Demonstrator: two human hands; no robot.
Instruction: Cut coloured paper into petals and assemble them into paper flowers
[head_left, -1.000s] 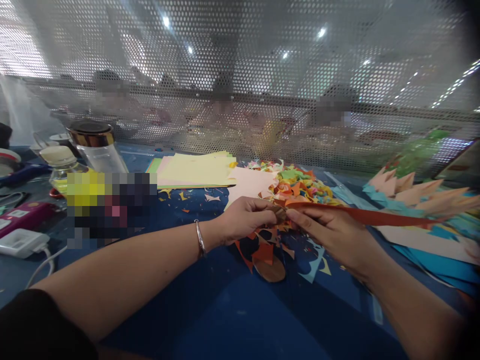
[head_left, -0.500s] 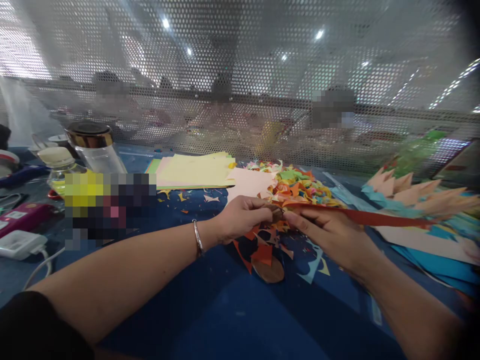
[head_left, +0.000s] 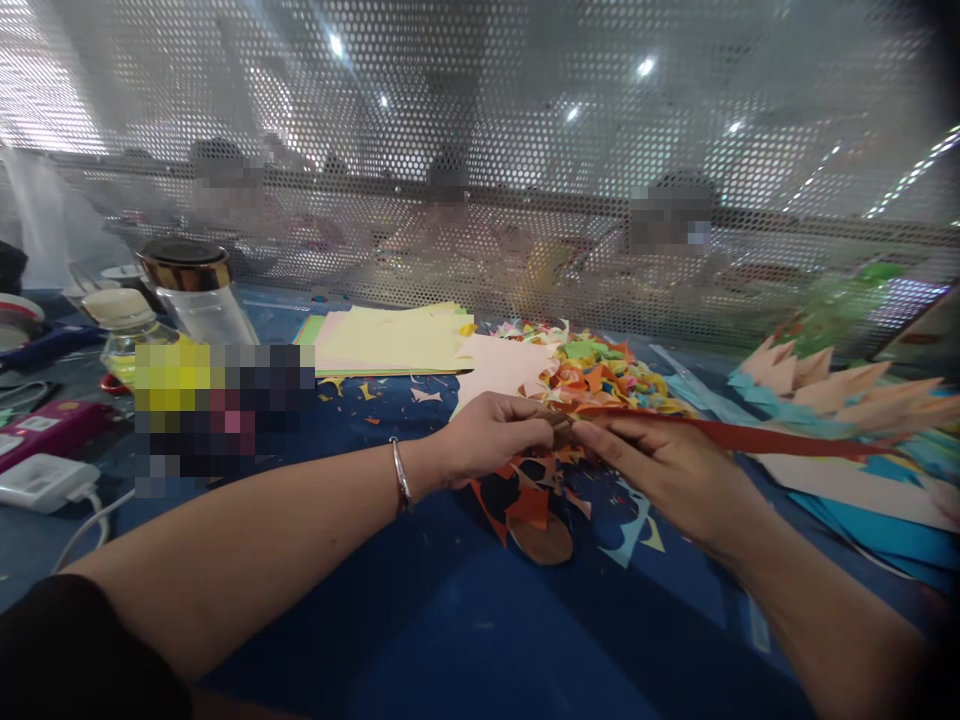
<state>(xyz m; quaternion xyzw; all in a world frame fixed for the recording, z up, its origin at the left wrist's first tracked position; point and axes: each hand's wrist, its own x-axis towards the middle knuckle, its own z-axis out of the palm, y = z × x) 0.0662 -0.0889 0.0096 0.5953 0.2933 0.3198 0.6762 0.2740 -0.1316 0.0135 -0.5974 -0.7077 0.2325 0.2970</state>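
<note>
Pinching a small brown piece [head_left: 561, 430] just in front of the heap of multicoloured paper scraps [head_left: 600, 373], the left hand [head_left: 493, 437] nearly meets the right hand [head_left: 670, 466], clamped on a long orange-red paper strip [head_left: 780, 438] that runs to the right of the heap.

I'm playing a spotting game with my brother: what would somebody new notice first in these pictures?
Probably the bright heap of multicoloured paper scraps on the blue table, just beyond the left hand and right hand. Next might be the long, thin red-orange paper strip in the right hand, stretching off to the right. The spiky peach-and-light-blue folded paper pieces on the right side stand out too.
</note>
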